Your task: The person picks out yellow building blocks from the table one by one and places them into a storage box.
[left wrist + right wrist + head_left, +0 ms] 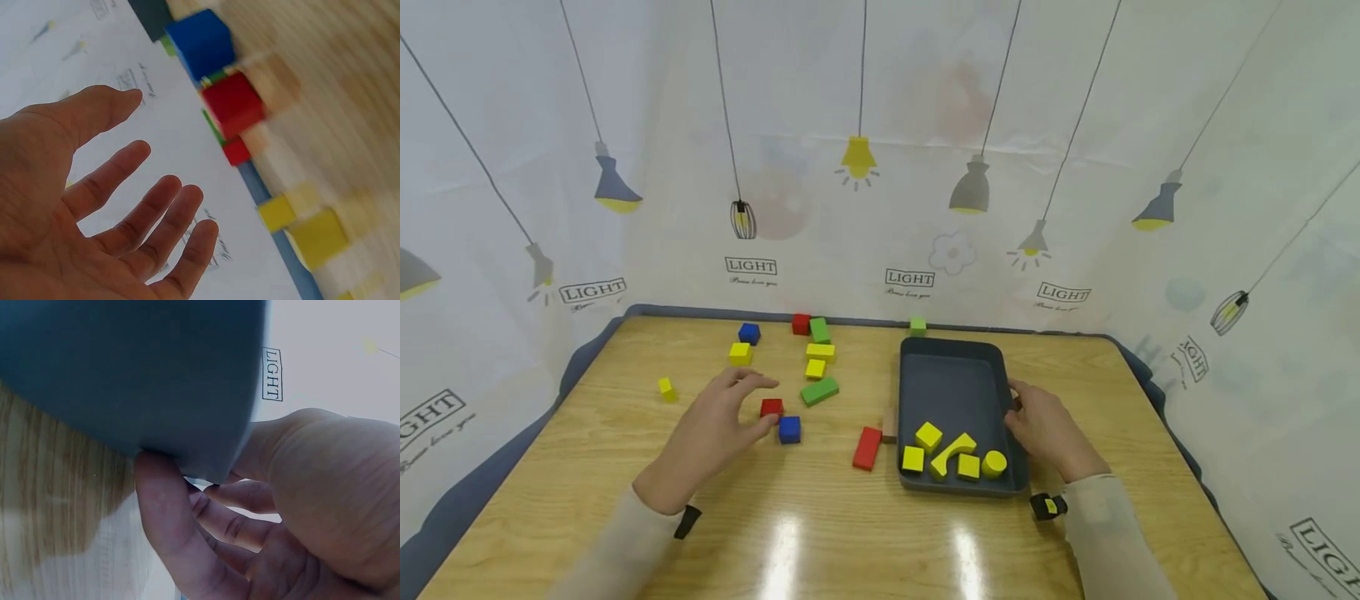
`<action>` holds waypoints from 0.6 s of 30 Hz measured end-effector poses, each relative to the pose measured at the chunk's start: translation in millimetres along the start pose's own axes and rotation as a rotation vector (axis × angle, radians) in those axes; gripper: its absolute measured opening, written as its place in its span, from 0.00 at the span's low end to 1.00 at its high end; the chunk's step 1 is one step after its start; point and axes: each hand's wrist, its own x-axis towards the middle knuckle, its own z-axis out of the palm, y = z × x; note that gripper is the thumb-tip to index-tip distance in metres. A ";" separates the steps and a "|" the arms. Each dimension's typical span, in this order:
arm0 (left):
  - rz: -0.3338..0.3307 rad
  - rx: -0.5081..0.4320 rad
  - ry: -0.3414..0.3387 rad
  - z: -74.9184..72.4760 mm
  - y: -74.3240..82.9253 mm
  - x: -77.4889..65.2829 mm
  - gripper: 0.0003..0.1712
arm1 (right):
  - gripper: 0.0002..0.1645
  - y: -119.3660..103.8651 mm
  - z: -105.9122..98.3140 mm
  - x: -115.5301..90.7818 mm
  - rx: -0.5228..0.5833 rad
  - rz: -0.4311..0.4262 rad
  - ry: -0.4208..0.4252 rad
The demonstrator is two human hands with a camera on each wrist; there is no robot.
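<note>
My right hand [1051,427] grips the right rim of a dark grey tray [955,392], thumb over the edge; the right wrist view shows fingers [172,519] against the tray wall. At the tray's near end lie several yellow blocks, among them an arch [953,454] and a cylinder [994,464]. To the left, my left hand [711,437] hovers with thumb and fingers spread apart, nothing between them. Closest to it are a red cube [771,407] and a blue cube [789,430], partly beside the thumb tip. The left wrist view shows the palm bare.
Left of the tray lie a red oblong block [867,448] and a brown block [890,425]. A green oblong block [819,391] and several yellow, blue, red and green blocks spread toward the back. A light green cube [917,326] stands behind the tray. Printed cloth walls the table.
</note>
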 end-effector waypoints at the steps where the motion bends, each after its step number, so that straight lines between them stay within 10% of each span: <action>1: -0.022 0.008 -0.008 -1.5 -5.8 -1.8 0.29 | 0.36 -0.2 -0.5 -0.2 0.000 0.001 -0.001; 18: -0.228 0.094 -0.136 -15.3 -62.8 -27.0 0.23 | 0.36 -3.5 -2.2 -0.9 -0.001 0.008 -0.017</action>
